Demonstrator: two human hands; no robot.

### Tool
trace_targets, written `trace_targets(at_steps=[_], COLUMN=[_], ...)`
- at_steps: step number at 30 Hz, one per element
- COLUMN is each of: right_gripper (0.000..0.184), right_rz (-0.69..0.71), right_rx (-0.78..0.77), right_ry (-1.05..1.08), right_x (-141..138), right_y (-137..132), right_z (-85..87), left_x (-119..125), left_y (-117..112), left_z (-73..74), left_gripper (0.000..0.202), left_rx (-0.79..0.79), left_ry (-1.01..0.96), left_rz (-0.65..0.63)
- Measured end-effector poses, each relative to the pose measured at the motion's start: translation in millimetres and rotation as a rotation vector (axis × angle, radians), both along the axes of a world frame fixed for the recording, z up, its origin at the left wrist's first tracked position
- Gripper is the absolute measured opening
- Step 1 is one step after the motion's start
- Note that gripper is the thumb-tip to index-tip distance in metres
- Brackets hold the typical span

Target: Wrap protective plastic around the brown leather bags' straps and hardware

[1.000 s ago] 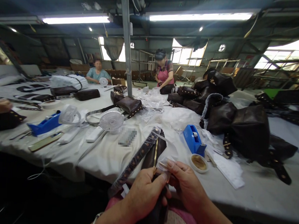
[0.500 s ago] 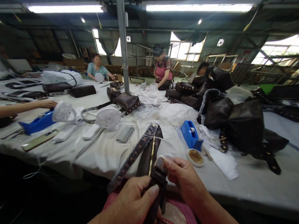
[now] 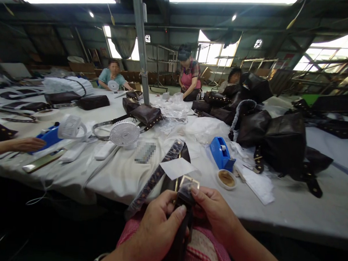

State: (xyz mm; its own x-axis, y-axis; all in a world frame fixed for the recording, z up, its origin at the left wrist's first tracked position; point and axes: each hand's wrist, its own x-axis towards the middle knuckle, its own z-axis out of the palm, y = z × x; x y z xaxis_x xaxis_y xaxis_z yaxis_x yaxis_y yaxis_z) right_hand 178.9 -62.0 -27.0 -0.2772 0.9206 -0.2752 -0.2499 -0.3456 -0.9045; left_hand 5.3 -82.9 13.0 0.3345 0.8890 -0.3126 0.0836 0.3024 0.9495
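Note:
My left hand (image 3: 159, 225) grips a dark leather strap (image 3: 182, 233) that runs down toward my lap. My right hand (image 3: 213, 212) pinches the strap's upper end, right under a gold buckle (image 3: 189, 182). A small white sheet of paper (image 3: 177, 167) sticks up just behind the buckle. A studded dark strap (image 3: 158, 175) and a zipped dark bag piece (image 3: 175, 182) lie on the white table (image 3: 288, 214) in front of my hands.
A blue tape dispenser (image 3: 221, 153) and a small dish of brown paste (image 3: 226, 178) sit right of my hands. Dark leather bags (image 3: 279, 143) pile at right. White fans (image 3: 124, 132) and another blue dispenser (image 3: 49, 135) lie left, beside a co-worker's hand (image 3: 27, 143). Several people work at the far side.
The strap end with the gold buckle has come up between my hands and the white paper now stands behind it. The co-worker's hand at left has drawn back toward the table edge.

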Motion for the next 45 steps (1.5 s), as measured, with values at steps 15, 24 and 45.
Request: trace_targets(at_steps=[15, 24, 45], right_gripper=[0.02, 0.021, 0.019], right_rz=[-0.085, 0.085, -0.065], right_rx=[1.278, 1.379, 1.492], right_ry=[-0.929, -1.208, -1.292], right_x=[17, 11, 2], right_y=[5, 12, -7], right_z=[32.4, 32.6, 6.4], left_x=[-1, 1, -4], left_y=[9, 9, 15], left_z=[-11.8, -6.7, -14.2], left_gripper=[0.034, 0.02, 0.03], left_rx=[-0.082, 0.138, 0.104], left_ry=[-0.148, 0.128, 0.167], left_rz=[0.145, 0.162, 0.181])
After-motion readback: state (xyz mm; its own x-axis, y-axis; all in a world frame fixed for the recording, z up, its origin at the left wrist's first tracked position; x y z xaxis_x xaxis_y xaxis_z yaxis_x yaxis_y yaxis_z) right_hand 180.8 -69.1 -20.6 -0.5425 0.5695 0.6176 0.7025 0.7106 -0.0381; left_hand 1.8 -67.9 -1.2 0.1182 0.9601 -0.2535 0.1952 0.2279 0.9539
